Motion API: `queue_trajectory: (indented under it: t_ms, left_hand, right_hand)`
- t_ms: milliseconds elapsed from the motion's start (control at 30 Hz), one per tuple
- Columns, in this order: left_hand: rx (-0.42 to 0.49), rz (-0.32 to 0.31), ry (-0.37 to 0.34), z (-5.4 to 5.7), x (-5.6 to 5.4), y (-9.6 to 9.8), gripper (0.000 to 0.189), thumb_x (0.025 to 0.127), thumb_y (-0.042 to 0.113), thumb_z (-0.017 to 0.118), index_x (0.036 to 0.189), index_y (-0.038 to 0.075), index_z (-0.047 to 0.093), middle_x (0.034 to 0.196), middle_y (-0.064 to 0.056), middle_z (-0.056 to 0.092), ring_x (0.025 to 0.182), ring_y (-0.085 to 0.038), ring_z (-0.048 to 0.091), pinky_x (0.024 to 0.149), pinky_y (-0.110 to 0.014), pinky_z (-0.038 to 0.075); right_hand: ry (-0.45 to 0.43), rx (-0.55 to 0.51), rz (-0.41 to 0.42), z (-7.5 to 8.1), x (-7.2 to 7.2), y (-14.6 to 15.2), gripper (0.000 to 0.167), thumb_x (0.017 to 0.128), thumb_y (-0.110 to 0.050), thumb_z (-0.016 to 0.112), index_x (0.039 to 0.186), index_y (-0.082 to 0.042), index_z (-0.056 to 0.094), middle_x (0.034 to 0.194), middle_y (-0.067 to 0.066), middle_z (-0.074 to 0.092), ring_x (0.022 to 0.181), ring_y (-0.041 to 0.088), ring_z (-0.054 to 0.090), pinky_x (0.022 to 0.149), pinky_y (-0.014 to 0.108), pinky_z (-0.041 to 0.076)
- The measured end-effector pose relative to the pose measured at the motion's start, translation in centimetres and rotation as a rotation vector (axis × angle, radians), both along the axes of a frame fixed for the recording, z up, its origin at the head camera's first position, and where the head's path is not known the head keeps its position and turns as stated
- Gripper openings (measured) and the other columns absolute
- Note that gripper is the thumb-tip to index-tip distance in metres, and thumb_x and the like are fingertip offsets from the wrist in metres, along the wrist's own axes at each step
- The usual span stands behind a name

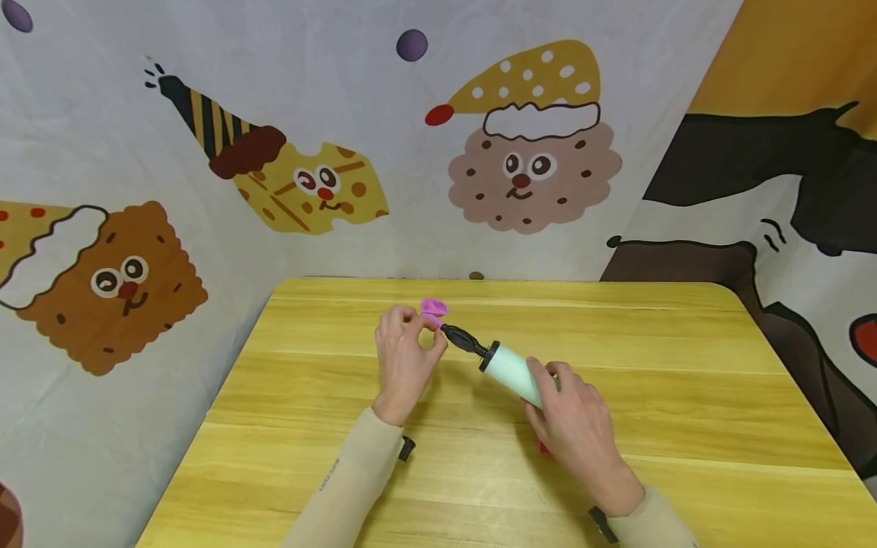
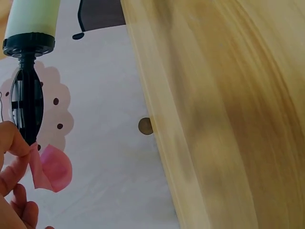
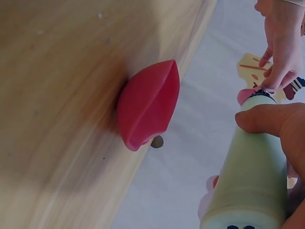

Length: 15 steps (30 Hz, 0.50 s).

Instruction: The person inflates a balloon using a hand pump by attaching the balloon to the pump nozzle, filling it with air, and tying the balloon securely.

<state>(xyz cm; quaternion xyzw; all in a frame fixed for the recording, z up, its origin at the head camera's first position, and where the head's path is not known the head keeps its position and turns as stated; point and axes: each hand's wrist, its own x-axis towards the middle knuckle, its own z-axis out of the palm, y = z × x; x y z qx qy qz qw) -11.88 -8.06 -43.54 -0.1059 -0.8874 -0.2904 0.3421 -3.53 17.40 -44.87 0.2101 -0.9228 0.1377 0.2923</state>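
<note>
A pale green hand pump (image 1: pixel 510 373) with a black ribbed nozzle (image 1: pixel 463 339) is held above the table, tilted with its nozzle toward the upper left. My right hand (image 1: pixel 578 422) grips the pump's barrel, thumb along its side in the right wrist view. At the nozzle's tip, my left hand (image 1: pixel 404 358) pinches the neck of a limp pink balloon (image 2: pixel 56 168) between thumb and forefinger. The balloon's neck meets the tip; how far it is pulled over is hidden by the fingers. Its flat body (image 1: pixel 434 307) hangs loose beyond the hand.
On the wooden table (image 1: pixel 308 380) lies a red, folded, rubbery thing (image 3: pixel 150 105), mostly covered by my right hand in the head view. A printed cloth (image 1: pixel 342 76) with cartoon figures hangs behind the table's far edge.
</note>
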Motion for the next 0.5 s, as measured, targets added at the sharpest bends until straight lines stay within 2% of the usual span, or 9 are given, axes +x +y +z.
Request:
queue_trajectory:
  t_ms: [200, 300, 367, 400, 500]
  left_hand:
    - [-0.029, -0.056, 0.087, -0.27, -0.39, -0.15, 0.011, 0.075, 0.005, 0.082, 0.081, 0.008, 0.074, 0.102, -0.009, 0.057, 0.095, -0.031, 0.054, 0.086, -0.048, 0.045]
    - [0.011, -0.094, 0.094, -0.49, -0.43, -0.22, 0.01, 0.078, 0.005, 0.083, 0.083, 0.008, 0.075, 0.104, -0.009, 0.058, 0.099, -0.032, 0.055, 0.089, -0.05, 0.044]
    - [0.094, -0.119, 0.05, -0.72, -0.37, -0.24, 0.008, 0.083, 0.007, 0.082, 0.087, 0.006, 0.075, 0.106, -0.01, 0.059, 0.102, -0.032, 0.055, 0.092, -0.051, 0.044]
    - [0.162, -0.136, -0.001, -0.81, -0.26, -0.25, 0.007, 0.088, 0.009, 0.08, 0.09, 0.005, 0.075, 0.109, -0.011, 0.059, 0.105, -0.032, 0.056, 0.094, -0.051, 0.044]
    - [0.435, -0.206, -0.18, -0.93, -0.07, -0.2, 0.013, 0.099, 0.014, 0.07, 0.101, 0.002, 0.073, 0.115, -0.013, 0.063, 0.112, -0.031, 0.059, 0.099, -0.049, 0.045]
  right_hand:
    - [-0.029, 0.003, -0.002, 0.02, -0.15, -0.04, 0.078, 0.069, -0.017, 0.097, 0.136, -0.005, 0.059, 0.105, 0.023, 0.063, 0.07, 0.034, 0.065, 0.052, 0.044, 0.056]
    - [-0.029, -0.024, -0.007, -0.03, -0.16, 0.02, 0.077, 0.069, -0.016, 0.096, 0.136, -0.004, 0.059, 0.105, 0.024, 0.063, 0.067, 0.034, 0.064, 0.051, 0.045, 0.056]
    - [-0.025, -0.048, -0.013, -0.06, -0.22, 0.1, 0.075, 0.07, -0.016, 0.095, 0.135, -0.004, 0.059, 0.104, 0.024, 0.063, 0.065, 0.035, 0.064, 0.05, 0.045, 0.056]
    - [-0.025, -0.06, -0.015, -0.08, -0.26, 0.13, 0.074, 0.071, -0.016, 0.094, 0.135, -0.003, 0.059, 0.104, 0.024, 0.063, 0.065, 0.035, 0.064, 0.05, 0.046, 0.056]
    - [-0.034, -0.092, -0.013, -0.07, -0.39, 0.15, 0.072, 0.074, -0.019, 0.092, 0.135, -0.004, 0.059, 0.104, 0.022, 0.063, 0.065, 0.033, 0.064, 0.05, 0.045, 0.056]
